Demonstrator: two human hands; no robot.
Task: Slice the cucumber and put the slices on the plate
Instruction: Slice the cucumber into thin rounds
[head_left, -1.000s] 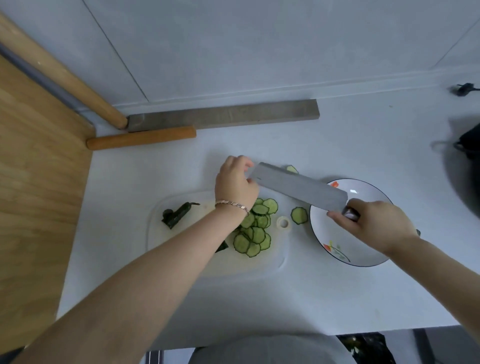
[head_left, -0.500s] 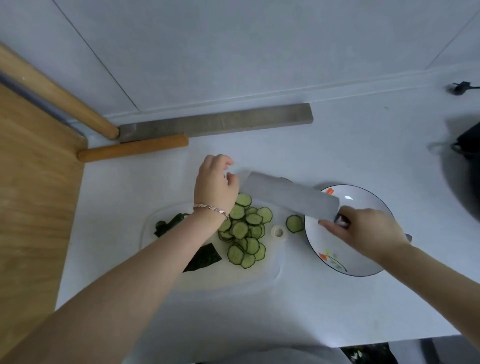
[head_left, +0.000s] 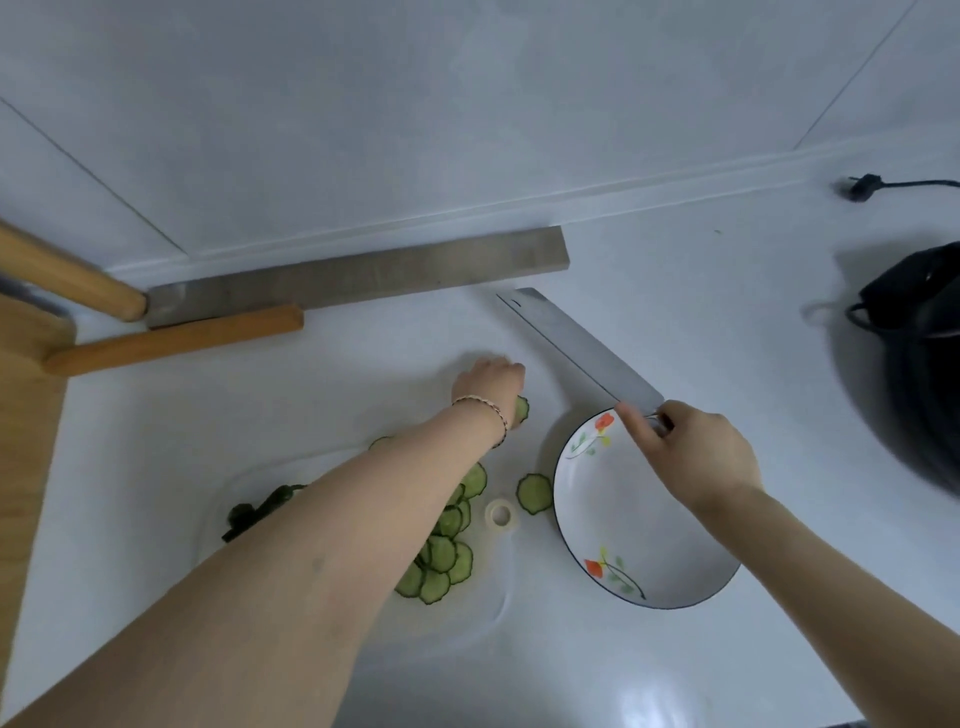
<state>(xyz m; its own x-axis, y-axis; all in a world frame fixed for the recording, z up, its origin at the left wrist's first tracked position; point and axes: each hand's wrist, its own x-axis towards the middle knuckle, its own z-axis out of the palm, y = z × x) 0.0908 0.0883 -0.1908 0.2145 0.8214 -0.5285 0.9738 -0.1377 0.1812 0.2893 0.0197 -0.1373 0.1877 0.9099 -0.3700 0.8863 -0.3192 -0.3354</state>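
Low in the middle, cut cucumber slices (head_left: 441, 558) lie in a pile on the clear board (head_left: 483, 613). The plate (head_left: 670, 566) beside it has none yet, so moving them is left. Higher, the left hand (head_left: 488, 387) reaches a stray slice (head_left: 521, 409); its grip is hidden. The right hand (head_left: 696, 452) is closed around the knife (head_left: 576, 348).

A white tabletop (head_left: 675, 665) is seen from above. The left hand (head_left: 488, 387) is reached far past a translucent board (head_left: 467, 618), its fingers curled over one slice (head_left: 521, 409) lying on the tabletop. A knife (head_left: 576, 351) is gripped by the right hand (head_left: 696, 452), the blade raised and angled far-left above the plate's (head_left: 649, 519) far rim. Overlapping slices (head_left: 441, 561) are heaped on the board, partly hidden by the left forearm. One slice (head_left: 534, 493) lies just left of the plate.
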